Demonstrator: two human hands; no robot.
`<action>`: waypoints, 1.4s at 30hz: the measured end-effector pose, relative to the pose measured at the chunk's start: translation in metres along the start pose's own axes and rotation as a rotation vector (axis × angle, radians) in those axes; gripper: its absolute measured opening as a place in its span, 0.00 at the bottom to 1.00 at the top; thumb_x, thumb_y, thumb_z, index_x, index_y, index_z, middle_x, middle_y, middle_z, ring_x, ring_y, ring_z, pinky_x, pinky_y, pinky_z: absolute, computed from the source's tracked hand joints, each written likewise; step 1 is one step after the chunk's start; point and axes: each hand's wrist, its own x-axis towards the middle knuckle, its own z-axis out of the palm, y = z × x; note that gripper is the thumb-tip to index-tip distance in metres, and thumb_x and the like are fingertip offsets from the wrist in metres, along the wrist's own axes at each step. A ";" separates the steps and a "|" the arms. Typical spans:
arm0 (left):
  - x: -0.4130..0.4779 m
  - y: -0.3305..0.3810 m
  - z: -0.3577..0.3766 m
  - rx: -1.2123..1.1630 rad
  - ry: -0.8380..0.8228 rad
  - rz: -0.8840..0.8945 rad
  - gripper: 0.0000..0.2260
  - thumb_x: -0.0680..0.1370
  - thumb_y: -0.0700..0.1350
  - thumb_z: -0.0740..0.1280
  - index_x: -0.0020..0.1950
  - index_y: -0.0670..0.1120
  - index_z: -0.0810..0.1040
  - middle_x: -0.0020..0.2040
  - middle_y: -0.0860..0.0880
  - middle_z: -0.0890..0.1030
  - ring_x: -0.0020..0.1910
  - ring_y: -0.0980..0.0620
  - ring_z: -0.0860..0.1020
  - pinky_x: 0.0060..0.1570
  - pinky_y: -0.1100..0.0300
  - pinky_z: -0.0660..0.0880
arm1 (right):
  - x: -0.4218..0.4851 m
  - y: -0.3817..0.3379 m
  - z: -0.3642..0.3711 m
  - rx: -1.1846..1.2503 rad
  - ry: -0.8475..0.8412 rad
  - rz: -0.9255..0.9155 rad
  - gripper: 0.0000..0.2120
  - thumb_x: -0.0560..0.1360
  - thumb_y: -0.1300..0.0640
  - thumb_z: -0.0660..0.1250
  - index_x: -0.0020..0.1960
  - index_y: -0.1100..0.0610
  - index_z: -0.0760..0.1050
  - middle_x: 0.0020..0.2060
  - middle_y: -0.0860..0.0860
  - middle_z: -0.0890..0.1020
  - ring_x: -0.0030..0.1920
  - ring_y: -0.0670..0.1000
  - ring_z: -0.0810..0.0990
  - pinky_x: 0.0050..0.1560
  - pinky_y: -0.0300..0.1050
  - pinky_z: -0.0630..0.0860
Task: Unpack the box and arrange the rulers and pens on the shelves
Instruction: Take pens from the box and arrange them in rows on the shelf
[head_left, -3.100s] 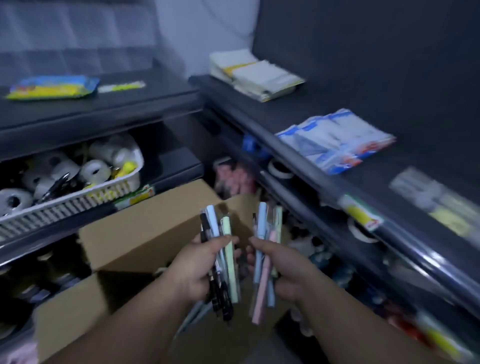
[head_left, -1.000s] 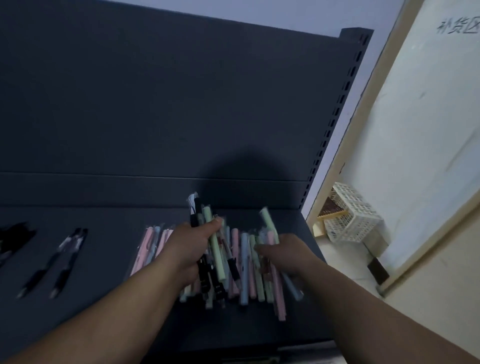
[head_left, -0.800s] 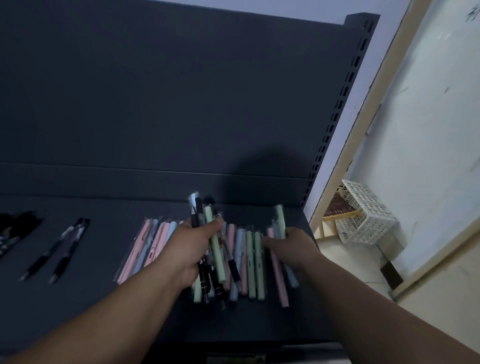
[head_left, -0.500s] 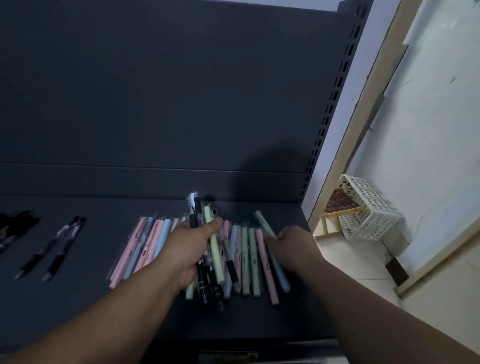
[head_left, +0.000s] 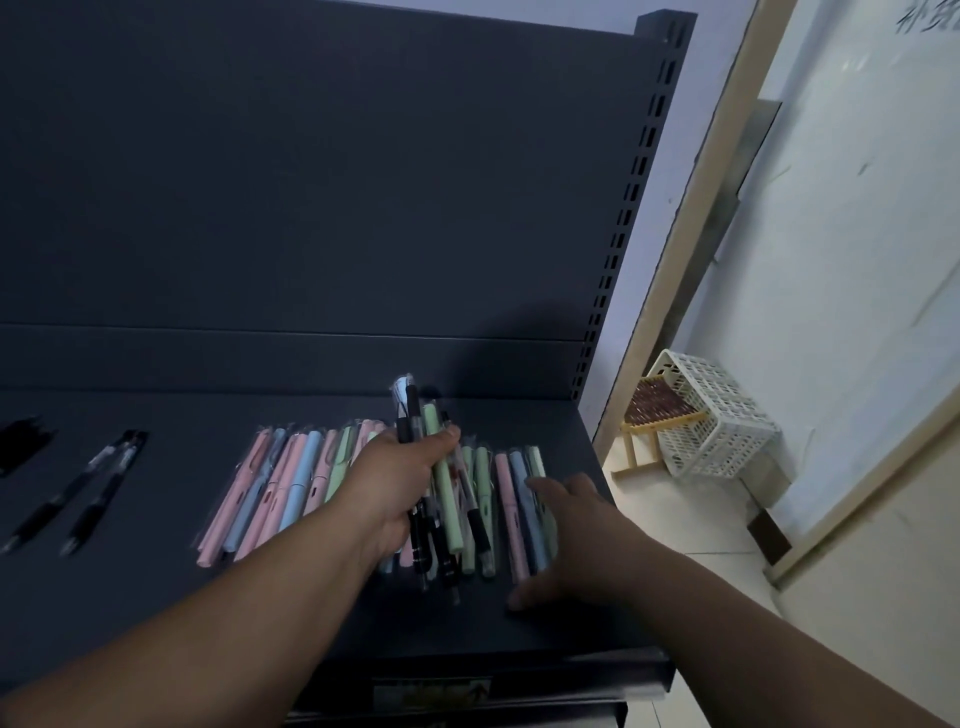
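Two black pens (head_left: 88, 493) lie well left on the shelf (head_left: 156, 597), a slotted upright (head_left: 634, 208) bounds its right end, and a white basket (head_left: 717, 421) sits tilted on the floor beyond. The pastel pens (head_left: 291, 483) lie side by side on the shelf, long axes front to back. Your left hand (head_left: 395, 483) has its grip curled round a bundle of pens (head_left: 444, 483) above that row, pointing at the back panel; your right hand (head_left: 571, 540) rests flat, fingers straight, on the row's right end.
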 end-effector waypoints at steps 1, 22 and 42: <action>-0.001 -0.001 0.000 0.001 0.004 0.000 0.21 0.72 0.50 0.74 0.61 0.41 0.75 0.53 0.43 0.82 0.55 0.43 0.80 0.60 0.43 0.74 | 0.000 0.000 0.002 -0.017 0.019 -0.017 0.58 0.57 0.34 0.78 0.77 0.46 0.52 0.70 0.49 0.60 0.68 0.54 0.69 0.66 0.48 0.71; -0.031 -0.001 0.000 0.005 0.022 0.037 0.13 0.76 0.48 0.70 0.56 0.42 0.77 0.49 0.39 0.83 0.48 0.38 0.82 0.47 0.41 0.80 | -0.023 -0.053 0.007 0.823 -0.092 -0.104 0.15 0.79 0.47 0.65 0.41 0.57 0.69 0.27 0.50 0.73 0.24 0.45 0.72 0.27 0.36 0.69; -0.033 -0.009 -0.001 -0.116 -0.084 -0.120 0.14 0.73 0.42 0.73 0.56 0.37 0.79 0.48 0.39 0.82 0.41 0.48 0.82 0.34 0.57 0.81 | -0.005 -0.038 0.009 0.759 0.141 0.110 0.18 0.82 0.47 0.55 0.43 0.59 0.72 0.34 0.53 0.79 0.26 0.45 0.74 0.24 0.34 0.68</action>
